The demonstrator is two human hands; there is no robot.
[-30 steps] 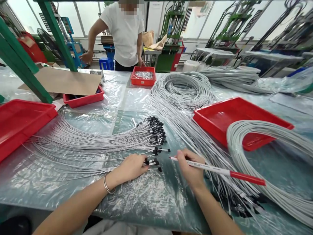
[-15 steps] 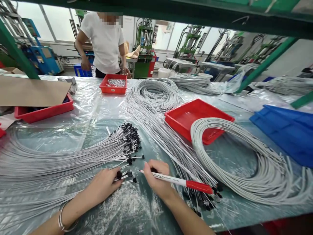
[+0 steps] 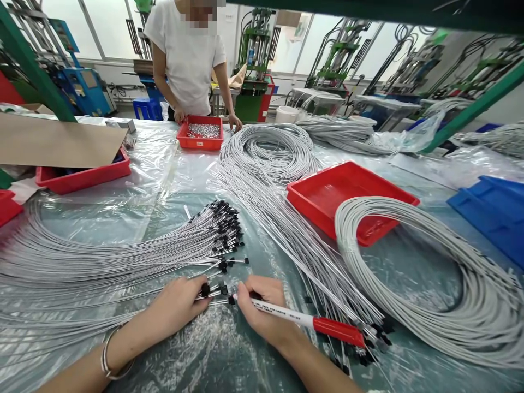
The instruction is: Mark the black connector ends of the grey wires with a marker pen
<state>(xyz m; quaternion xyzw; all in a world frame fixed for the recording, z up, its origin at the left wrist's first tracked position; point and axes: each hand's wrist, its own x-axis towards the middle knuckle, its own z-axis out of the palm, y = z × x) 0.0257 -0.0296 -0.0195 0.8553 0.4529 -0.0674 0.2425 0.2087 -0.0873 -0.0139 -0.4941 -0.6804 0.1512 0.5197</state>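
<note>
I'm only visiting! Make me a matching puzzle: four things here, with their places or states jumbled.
1. Wearer's left hand
2. Wearer's right hand
3. Tray of silvery bits
4. Blue container

A. In front of the person in white
B. At the picture's right edge
C. Holding a red-and-white pen
D. Gripping cables near their black ends

Pairs: 1-D, 2-C, 3-A, 4-B

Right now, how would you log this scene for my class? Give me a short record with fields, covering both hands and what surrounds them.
Left fingers: holding a few black-ended cables
Right fingers: gripping a red-and-white pen
Pen tip: by the black ends; contact unclear
Farther forward: larger cable bundle
Right side: grey cable coil overlapping a red tray
Far side: person behind a red bin
</note>
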